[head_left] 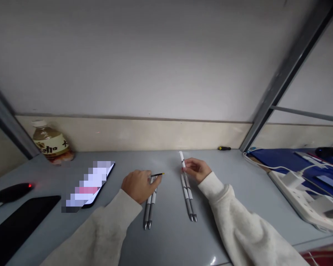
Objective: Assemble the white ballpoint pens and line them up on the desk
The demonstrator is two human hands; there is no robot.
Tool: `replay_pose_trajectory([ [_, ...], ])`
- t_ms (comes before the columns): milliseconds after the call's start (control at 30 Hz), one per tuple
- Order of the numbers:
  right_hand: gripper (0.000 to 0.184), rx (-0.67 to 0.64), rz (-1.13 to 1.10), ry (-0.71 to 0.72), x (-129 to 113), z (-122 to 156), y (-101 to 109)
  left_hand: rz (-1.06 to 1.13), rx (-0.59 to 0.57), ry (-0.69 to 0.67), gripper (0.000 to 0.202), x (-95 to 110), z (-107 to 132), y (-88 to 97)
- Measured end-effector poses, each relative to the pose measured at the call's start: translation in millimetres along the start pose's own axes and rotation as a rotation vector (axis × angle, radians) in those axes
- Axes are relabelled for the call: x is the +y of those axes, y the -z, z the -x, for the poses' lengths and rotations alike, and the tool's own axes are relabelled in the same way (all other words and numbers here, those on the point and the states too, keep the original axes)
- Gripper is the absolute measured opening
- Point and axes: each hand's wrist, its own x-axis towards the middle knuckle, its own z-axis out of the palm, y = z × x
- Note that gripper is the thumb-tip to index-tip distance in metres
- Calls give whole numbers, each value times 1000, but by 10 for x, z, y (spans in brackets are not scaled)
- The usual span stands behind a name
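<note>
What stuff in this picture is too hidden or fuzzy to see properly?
All in the head view:
Upper ends of the left pair of pens: covered by the left hand.
Back end of the thin black stick: hidden by that hand's fingers.
Phone screen: mostly blurred into blocks.
Flat black thing: cut off by the left and bottom edges.
Yellow-and-black item: too small to identify.

Left hand [140, 186] blocks part of the left pens [147, 214]. Phone screen [96, 183] is all pixelated, can't read it, and the near-left black slab [22, 225] runs off-frame.
</note>
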Motion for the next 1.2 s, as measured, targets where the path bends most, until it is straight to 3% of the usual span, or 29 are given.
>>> replay_pose_trajectory([
  [200, 32, -49, -227, -170, -127, 20, 3, 114, 103, -84, 50, -32, 4, -70],
  [400, 29, -8, -206, -157, -110, -8, 3, 237, 57, -189, 39, -57, -9, -101],
  [667, 17, 77, 213, 10, -76, 20, -4, 274, 118, -285, 38, -64, -10, -107],
  [833, 20, 16, 474, 157, -91, 53, 10, 239, 69, -283, 34, -46, -2, -91],
  [1200, 23, -30, 613, 290, -92, 53, 25, 174, -14, -269, 34, -37, -4, -86],
])
